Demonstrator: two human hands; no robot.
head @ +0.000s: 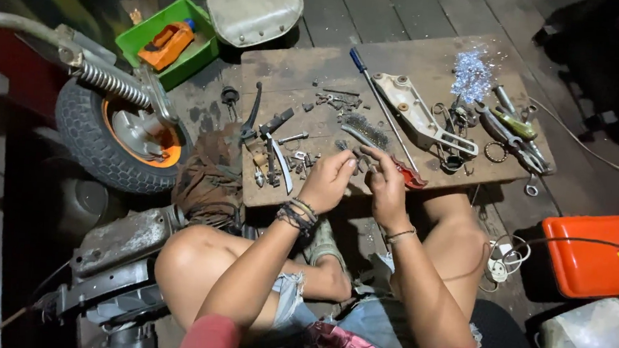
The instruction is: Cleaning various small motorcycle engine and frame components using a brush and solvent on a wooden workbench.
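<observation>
I sit cross-legged at the near edge of a low wooden board (430,67) strewn with small metal parts. My left hand (328,180) and my right hand (386,182) meet over that edge, fingers pinched together on a small metal part (360,160) too small to identify. Just beyond my fingers lie a wire brush (366,132), a red-handled tool (407,175) and several loose bolts (300,159). A long screwdriver with a blue handle (382,103) crosses the board beside a pale metal bracket (420,116).
Pliers and spanners (516,133) pile up at the board's right end, near a heap of shiny shavings (471,75). A scooter wheel with a spring shock (116,123) stands left, a green bin (167,40) behind it, a dirty rag (210,179) nearby. An orange toolbox (595,252) sits right.
</observation>
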